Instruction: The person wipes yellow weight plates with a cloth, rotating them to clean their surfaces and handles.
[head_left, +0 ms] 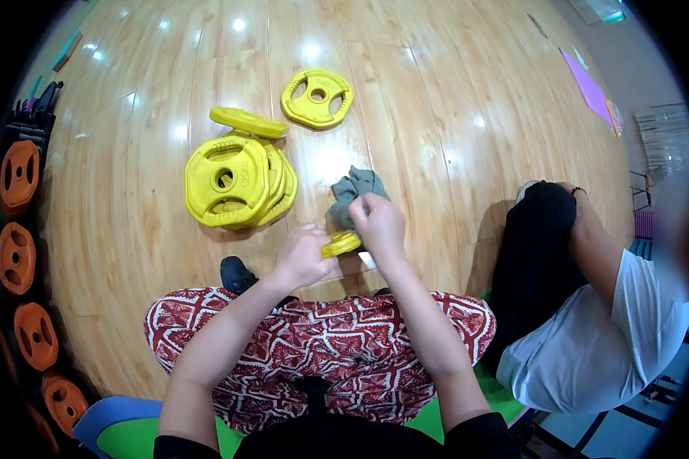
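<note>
Above the red-and-white patterned trousers (337, 325), the small yellow weight plate (341, 244) could slip onto the lap or the wooden floor (406, 138) if the left hand (302, 256) pinches too little of its rim. The soft grey-green cloth (350, 191) could bunch and nudge it loose. Farther out, a knock might slide the tilted yellow plate (249, 122) off the yellow plate stack (245, 180). The small plate lies between the hands, edge tilted up, its left side closed in the left hand; the right hand (379, 223) is curled narrow on the cloth, and whether it also grips the plate I cannot tell
</note>
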The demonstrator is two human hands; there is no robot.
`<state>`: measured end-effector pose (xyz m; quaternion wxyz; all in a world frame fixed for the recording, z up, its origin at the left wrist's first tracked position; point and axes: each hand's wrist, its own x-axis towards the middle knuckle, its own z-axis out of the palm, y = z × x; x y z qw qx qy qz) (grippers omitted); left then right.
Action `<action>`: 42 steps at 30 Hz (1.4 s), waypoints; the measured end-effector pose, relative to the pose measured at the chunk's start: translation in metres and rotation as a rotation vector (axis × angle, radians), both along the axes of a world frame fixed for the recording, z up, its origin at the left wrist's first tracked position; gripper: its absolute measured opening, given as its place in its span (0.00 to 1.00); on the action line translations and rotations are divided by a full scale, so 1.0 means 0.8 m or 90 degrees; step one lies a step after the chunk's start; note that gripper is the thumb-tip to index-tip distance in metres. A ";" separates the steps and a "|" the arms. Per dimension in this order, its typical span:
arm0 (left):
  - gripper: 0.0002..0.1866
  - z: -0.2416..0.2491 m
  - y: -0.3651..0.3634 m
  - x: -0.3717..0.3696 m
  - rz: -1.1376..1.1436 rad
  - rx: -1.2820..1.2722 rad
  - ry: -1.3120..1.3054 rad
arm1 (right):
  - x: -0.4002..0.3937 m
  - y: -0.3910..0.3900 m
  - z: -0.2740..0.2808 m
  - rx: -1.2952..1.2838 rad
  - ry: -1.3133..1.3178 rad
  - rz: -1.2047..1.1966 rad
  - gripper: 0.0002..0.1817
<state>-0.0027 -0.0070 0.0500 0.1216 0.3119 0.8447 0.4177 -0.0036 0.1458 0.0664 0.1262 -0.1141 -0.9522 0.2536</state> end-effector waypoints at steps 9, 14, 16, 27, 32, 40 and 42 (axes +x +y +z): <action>0.11 0.024 0.017 0.009 0.095 0.028 -0.090 | 0.019 -0.039 0.026 0.111 0.164 0.180 0.08; 0.11 0.017 0.013 0.002 0.038 -0.070 -0.046 | 0.008 -0.022 0.010 0.061 0.156 0.097 0.09; 0.12 0.009 0.014 0.003 0.042 -0.044 -0.027 | 0.005 -0.018 0.010 0.050 0.130 0.074 0.10; 0.13 0.027 0.009 0.002 0.003 -0.161 -0.038 | -0.003 -0.001 0.002 0.101 0.106 0.061 0.09; 0.10 0.028 0.019 0.007 0.121 -0.016 -0.031 | 0.014 -0.038 0.021 0.094 0.133 0.150 0.09; 0.11 0.018 0.015 0.004 0.052 -0.109 0.005 | 0.005 -0.010 0.004 0.025 0.113 0.044 0.10; 0.11 0.012 0.011 0.005 0.040 -0.067 0.034 | 0.002 0.004 -0.007 0.015 0.096 0.016 0.10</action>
